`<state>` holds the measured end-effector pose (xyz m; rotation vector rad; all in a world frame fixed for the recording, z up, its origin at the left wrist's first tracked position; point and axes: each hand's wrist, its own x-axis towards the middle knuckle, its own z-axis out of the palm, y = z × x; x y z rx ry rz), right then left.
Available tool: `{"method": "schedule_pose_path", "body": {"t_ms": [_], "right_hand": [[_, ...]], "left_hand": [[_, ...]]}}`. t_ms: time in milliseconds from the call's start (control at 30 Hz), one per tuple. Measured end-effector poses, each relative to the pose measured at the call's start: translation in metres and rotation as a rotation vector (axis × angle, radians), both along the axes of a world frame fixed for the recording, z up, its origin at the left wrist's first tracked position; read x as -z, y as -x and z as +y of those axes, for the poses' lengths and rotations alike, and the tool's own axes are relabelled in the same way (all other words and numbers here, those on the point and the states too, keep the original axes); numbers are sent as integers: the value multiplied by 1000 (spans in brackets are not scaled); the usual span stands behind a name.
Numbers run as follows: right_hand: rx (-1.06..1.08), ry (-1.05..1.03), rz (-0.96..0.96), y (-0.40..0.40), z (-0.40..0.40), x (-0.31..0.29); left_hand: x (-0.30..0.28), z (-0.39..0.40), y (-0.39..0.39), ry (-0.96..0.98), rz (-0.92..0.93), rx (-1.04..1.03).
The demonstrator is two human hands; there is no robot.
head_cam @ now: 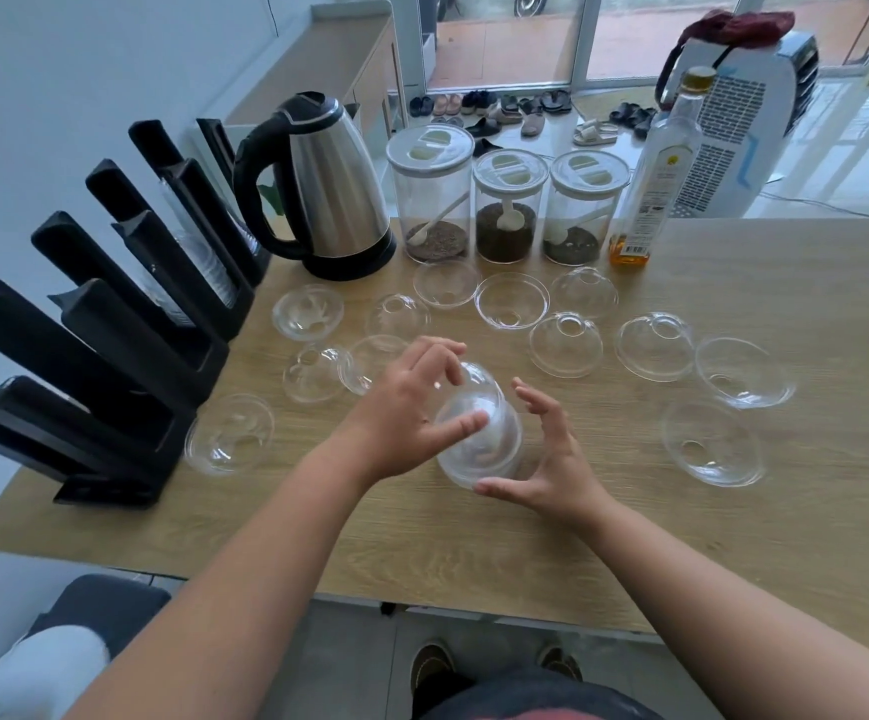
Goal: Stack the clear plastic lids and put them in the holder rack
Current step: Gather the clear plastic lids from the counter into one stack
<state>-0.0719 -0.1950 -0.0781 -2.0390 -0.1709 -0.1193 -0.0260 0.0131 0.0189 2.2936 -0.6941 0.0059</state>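
Observation:
A short stack of clear dome lids (479, 433) sits above the wooden table (733, 537) at the centre. My left hand (401, 413) grips it from the left and top, thumb across its front. My right hand (541, 459) cups its right side, thumb under the rim, fingers spread and apart from the plastic. Several more clear lids lie scattered on the table, some dome up (566, 344), some rim up (713, 443). The black holder rack (110, 350) stands at the table's left edge, with clear lids or cups in its far slots.
A steel kettle (326, 194) stands behind the lids, beside three clear jars (508, 210) with white lids and a glass bottle (650, 174) of amber liquid. A white appliance stands beyond the table at right. My shoes show below the table's near edge.

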Motion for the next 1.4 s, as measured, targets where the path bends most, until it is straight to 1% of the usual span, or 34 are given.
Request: {"method": "schedule_pose_path", "body": {"t_ms": [100,367,467,533,567,633,667,700,733,800,867,900,967,1067,1133,1200,1300,1400], "right_hand": [[7,9,31,1,-7,-3],[-16,42,60,-3,-24,-9],[-28,14,53,-5,-30,-13],[34,-19,50,-12,-34,-16],[79,23,14,-19,-38,-19],[141,231,-87,-42,-49,-24],[147,343,-103,-55,-54,-28],[143,432,-69,-69,-59,-33],[140,493,2,-81,-62,-38],[141,559,179,-102,-66,-48],[138,567,297,-116,-67,-50],[146,562,333,-121,-67,-48],[173,545,371,-126,-65,-44],[220,512,340,-128,-61,-38],[243,490,317,-126,-60,-36],[255,472,304,-125,-59,-35],[257,450,257,-120,-57,-37],[281,384,215,-109,-56,-41]], "left_hand": [[15,-7,7,42,61,-30],[42,-19,14,3,80,-110],[46,-21,12,-7,31,-95],[45,-19,11,6,24,-71],[44,-17,10,31,23,-64],[38,-10,4,119,35,-109],[36,-4,-1,144,36,-158],[35,3,-7,126,19,-215],[35,12,-16,56,-11,-272],[36,32,-31,-224,-2,-362],[41,48,-40,-521,65,-387],[42,53,-41,-618,69,-375],[47,57,-41,-725,39,-330],[53,56,-41,-801,18,-269],[57,55,-43,-800,14,-250],[62,56,-45,-743,-19,-238],[69,61,-45,-598,-160,-216],[72,64,-45,-517,-247,-225]]}}
